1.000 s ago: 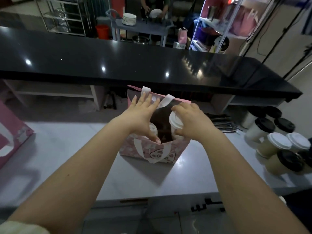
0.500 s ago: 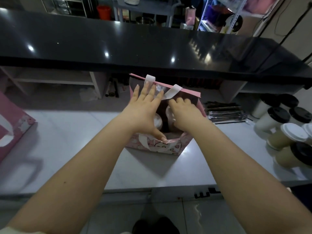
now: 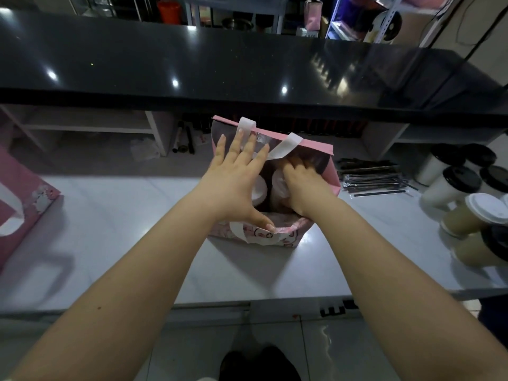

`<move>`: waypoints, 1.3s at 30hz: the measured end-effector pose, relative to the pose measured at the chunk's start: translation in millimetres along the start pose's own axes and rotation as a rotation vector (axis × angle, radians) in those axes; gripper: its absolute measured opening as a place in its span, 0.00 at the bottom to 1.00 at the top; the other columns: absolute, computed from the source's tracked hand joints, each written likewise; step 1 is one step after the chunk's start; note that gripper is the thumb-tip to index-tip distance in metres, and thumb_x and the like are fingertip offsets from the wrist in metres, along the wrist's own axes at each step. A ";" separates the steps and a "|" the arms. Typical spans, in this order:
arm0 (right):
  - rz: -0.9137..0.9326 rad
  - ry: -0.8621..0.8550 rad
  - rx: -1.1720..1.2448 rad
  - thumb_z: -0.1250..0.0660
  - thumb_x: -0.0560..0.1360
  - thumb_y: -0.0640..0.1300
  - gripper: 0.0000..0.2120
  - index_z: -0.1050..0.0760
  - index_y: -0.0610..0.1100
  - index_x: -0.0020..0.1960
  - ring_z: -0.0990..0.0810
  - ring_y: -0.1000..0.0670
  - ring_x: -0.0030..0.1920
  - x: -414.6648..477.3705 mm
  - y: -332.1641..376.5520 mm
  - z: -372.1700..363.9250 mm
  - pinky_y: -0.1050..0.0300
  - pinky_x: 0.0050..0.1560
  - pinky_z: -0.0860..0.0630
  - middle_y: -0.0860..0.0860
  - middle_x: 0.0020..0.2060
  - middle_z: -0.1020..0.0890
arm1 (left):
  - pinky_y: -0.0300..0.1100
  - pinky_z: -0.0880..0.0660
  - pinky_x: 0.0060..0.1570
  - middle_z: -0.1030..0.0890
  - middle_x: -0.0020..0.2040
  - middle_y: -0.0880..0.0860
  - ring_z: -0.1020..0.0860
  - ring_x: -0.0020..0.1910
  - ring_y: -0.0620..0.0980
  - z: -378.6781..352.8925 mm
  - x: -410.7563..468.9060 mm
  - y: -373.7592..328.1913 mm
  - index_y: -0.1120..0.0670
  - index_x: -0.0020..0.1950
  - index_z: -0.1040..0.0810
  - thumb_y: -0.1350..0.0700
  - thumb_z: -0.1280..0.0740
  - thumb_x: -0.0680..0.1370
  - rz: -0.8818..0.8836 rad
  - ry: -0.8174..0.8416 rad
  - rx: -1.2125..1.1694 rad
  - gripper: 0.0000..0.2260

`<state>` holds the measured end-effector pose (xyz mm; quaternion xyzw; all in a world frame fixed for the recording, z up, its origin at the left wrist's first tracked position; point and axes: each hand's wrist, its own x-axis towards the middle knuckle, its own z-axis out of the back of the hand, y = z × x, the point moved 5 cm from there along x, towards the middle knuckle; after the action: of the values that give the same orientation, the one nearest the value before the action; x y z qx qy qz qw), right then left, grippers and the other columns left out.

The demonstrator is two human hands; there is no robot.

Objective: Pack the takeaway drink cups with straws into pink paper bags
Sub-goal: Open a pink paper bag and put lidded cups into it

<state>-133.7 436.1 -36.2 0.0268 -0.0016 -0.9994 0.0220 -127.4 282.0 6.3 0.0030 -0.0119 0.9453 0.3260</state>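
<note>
Pink paper bag [image 3: 334, 171] upright on white surface [image 3: 115, 232], two white-lidded cups [image 3: 259, 189] inside. Left hand [image 3: 233, 185] spread, holding bag mouth wide; right hand [image 3: 302, 185] inside, clamped on second cup [image 3: 279, 185]. Right of bag: straws [image 3: 371, 180], seven cups [image 3: 450, 185].

White counter [image 3: 115, 243]: pink bag [image 3: 275, 237], wrapped straws [image 3: 371, 180], lidded cups [image 3: 450, 185].

Glossy black counter [image 3: 247, 64] (ceiling lights mirrored); white worktop [image 3: 123, 229]; tiled floor [image 3: 192, 353]

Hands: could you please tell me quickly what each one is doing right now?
Left hand: open, fingers spread, holding the pink bag mouth open.
Right hand: inside the bag on a white-lidded cup; grip cannot be told.
</note>
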 end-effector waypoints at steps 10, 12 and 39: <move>0.025 0.080 0.025 0.29 0.70 0.40 0.40 0.46 0.48 0.75 0.39 0.39 0.68 12.5 2.0 -12.5 0.44 0.62 0.31 0.45 0.71 0.40 | 0.59 0.68 0.73 0.66 0.79 0.55 0.73 0.74 0.56 -3.1 6.6 0.7 0.51 0.79 0.65 0.20 0.36 0.56 0.021 0.012 -0.014 0.65; 0.027 0.105 0.043 0.27 0.70 0.44 0.41 0.46 0.49 0.75 0.39 0.40 0.68 9.4 -0.4 -16.3 0.45 0.64 0.32 0.45 0.71 0.40 | 0.59 0.69 0.73 0.66 0.79 0.55 0.73 0.74 0.56 -2.4 7.1 3.9 0.50 0.79 0.65 0.19 0.38 0.56 0.029 0.001 -0.029 0.65; 0.288 0.364 0.050 0.58 0.81 0.62 0.30 0.69 0.58 0.76 0.74 0.51 0.74 -11.3 -3.5 -51.3 0.43 0.73 0.72 0.59 0.75 0.70 | 0.65 0.69 0.71 0.67 0.78 0.56 0.75 0.73 0.57 -7.2 24.1 5.6 0.46 0.78 0.66 0.18 0.42 0.54 0.046 -0.013 -0.015 0.63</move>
<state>-119.9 440.0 -86.8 0.2069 -0.0264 -0.9643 0.1634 -149.8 292.6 -0.7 0.0066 -0.0211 0.9524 0.3040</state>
